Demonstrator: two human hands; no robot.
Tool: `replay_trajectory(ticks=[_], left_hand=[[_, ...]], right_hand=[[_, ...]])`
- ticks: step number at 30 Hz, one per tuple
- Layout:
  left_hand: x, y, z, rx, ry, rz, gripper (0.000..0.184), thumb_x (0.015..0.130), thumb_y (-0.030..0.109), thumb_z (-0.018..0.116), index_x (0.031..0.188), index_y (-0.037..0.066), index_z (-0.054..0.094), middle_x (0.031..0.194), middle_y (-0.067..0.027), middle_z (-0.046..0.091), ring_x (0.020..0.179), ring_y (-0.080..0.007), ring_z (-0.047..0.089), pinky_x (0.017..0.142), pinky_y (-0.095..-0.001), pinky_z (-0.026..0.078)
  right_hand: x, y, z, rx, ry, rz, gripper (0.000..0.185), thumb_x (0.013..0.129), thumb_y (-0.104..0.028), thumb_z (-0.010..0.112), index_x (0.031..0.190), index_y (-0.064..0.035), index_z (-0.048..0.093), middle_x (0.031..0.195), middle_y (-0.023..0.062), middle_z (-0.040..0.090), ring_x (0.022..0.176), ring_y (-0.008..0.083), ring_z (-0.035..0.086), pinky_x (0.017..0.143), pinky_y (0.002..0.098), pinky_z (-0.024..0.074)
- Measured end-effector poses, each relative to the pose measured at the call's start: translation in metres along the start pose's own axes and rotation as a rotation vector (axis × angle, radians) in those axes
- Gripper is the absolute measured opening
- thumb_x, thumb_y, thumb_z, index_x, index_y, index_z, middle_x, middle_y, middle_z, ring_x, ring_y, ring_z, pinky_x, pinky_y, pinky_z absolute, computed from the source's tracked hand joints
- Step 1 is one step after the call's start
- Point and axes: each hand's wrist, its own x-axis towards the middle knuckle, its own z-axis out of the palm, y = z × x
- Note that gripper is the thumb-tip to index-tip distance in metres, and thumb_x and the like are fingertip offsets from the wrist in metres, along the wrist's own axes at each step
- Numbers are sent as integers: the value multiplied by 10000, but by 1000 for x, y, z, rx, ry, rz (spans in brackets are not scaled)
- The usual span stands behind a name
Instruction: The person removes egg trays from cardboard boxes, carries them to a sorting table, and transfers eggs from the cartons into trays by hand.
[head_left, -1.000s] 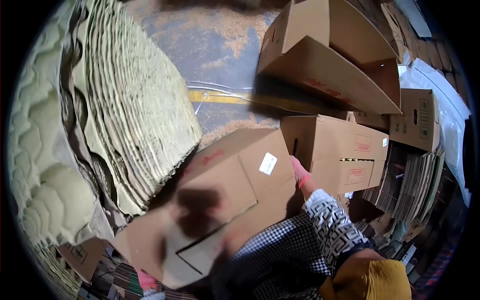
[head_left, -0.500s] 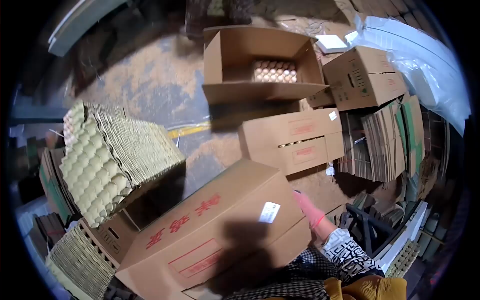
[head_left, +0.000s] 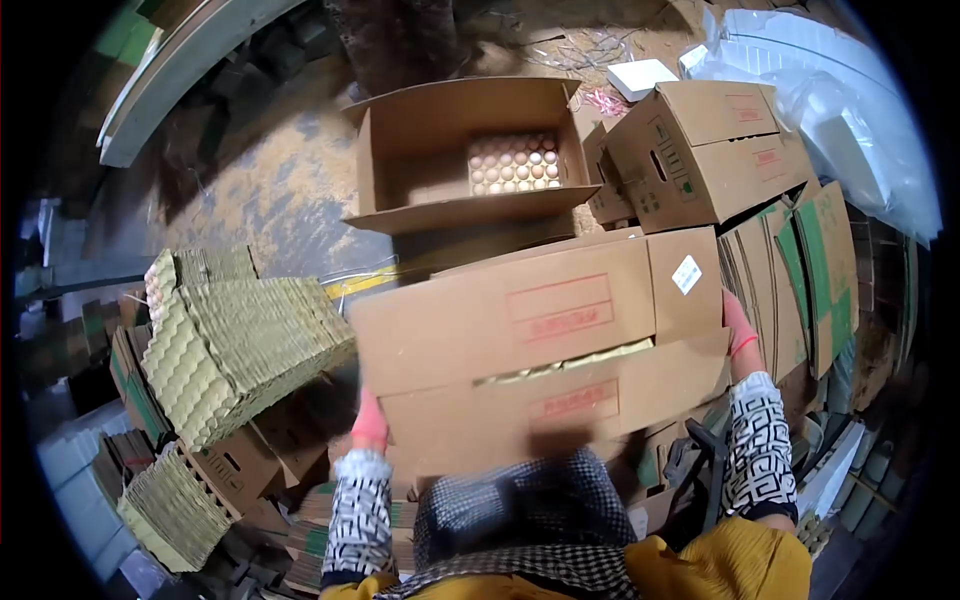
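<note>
A large brown carton [head_left: 500,320] with red print and a white label is held in front of my body. Its top flaps nearly meet, and pale tray edges show in the gap. My left hand [head_left: 369,422], in a pink glove, grips its left end. At the right end my right hand [head_left: 738,325], also pink-gloved, holds the side below the label; its fingertips are partly hidden. Beyond the carton stands an open box [head_left: 400,210] with a tray of eggs [head_left: 515,165] inside.
Stacked pulp egg trays [head_left: 250,335] stand at the left. A closed carton [head_left: 710,150] is at the back right, near plastic-wrapped white material [head_left: 840,130] and flattened cardboard [head_left: 825,270]. A white block [head_left: 640,78] lies behind.
The held carton has been raised and turned level, away from the tray stack. It now covers most of the other closed carton. My left hand has come back into view.
</note>
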Motion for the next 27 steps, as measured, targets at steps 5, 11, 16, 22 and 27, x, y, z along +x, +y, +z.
replay_trajectory(ticks=[5, 11, 16, 22, 27], left_hand=[[67, 22, 77, -385, -101, -329, 434, 1015, 342, 450, 1154, -30, 627, 1040, -96, 682, 915, -233, 655, 821, -337, 522], [9, 92, 131, 250, 476, 397, 370, 953, 298, 571, 1139, -18, 621, 1061, -133, 675, 946, -220, 632, 860, -334, 491], [-73, 144, 243, 1232, -454, 981, 604, 781, 380, 700, 1226, -9, 574, 1253, -193, 564, 1185, -378, 509, 1045, -530, 358], [-70, 104, 293, 1490, -387, 823, 778, 763, 538, 661, 1300, -2, 502, 1277, -220, 490, 1222, -366, 421, 1024, -492, 334], [-55, 134, 302, 1465, -491, 758, 543, 794, 492, 634, 1064, 21, 642, 1042, -160, 599, 1026, -304, 558, 875, -442, 435]], right_hand=[[6, -54, -11, 52, 89, -8, 445, 982, -386, 502, 1168, -9, 650, 1067, 55, 688, 915, 171, 669, 811, 295, 521], [11, -28, -8, -1110, 790, -516, 565, 877, -404, 629, 1282, -17, 554, 1084, 184, 644, 1065, 340, 596, 911, 410, 460], [-62, -67, 189, -1507, 287, -898, 782, 714, -446, 738, 1350, -62, 492, 1378, 188, 464, 1291, 381, 409, 1106, 495, 304], [-10, -53, 253, -2080, -324, -1036, 781, 738, -608, 669, 1361, -166, 505, 1495, 129, 381, 1382, 368, 333, 1180, 549, 145], [-11, -55, 259, -2010, -758, -1559, 241, 853, -184, 511, 1069, -110, 588, 1163, 114, 589, 1101, 263, 558, 1050, 490, 392]])
